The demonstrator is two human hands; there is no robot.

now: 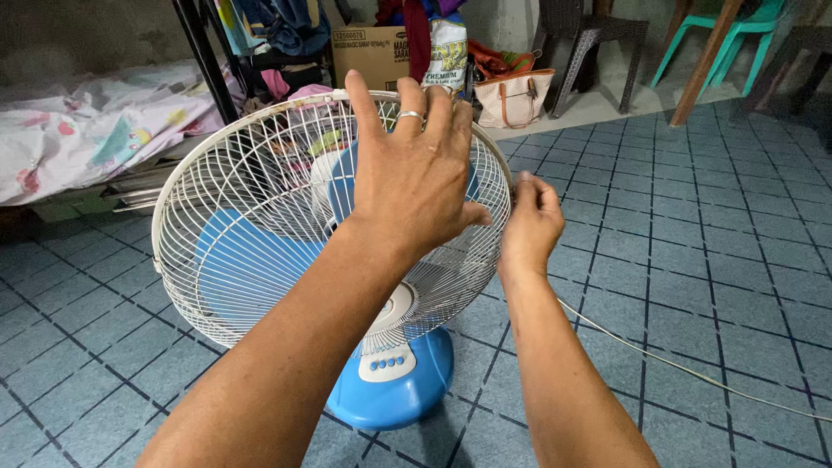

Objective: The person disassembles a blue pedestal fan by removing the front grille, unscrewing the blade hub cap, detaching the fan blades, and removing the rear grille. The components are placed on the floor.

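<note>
1. Nearest the camera, the left hand (414,178) lies flat against the front of the white wire guard (251,217), fingers spread and gripping nothing; in my judgement it steadies the guard.
2. The right hand (530,221) is at the guard's right rim, fingertips pinched together on the rim, seemingly on a clip or catch there, though that part is too small to make out.
3. The desk fan (390,381) stands upright on its round blue base on the tiled floor (693,260), its blue blades (251,269) behind the guard.
4. Its pale cord (676,364) trails right across the floor.
5. Behind stand a bed (78,130), a cardboard box (368,52) and a handbag (513,97).
</note>
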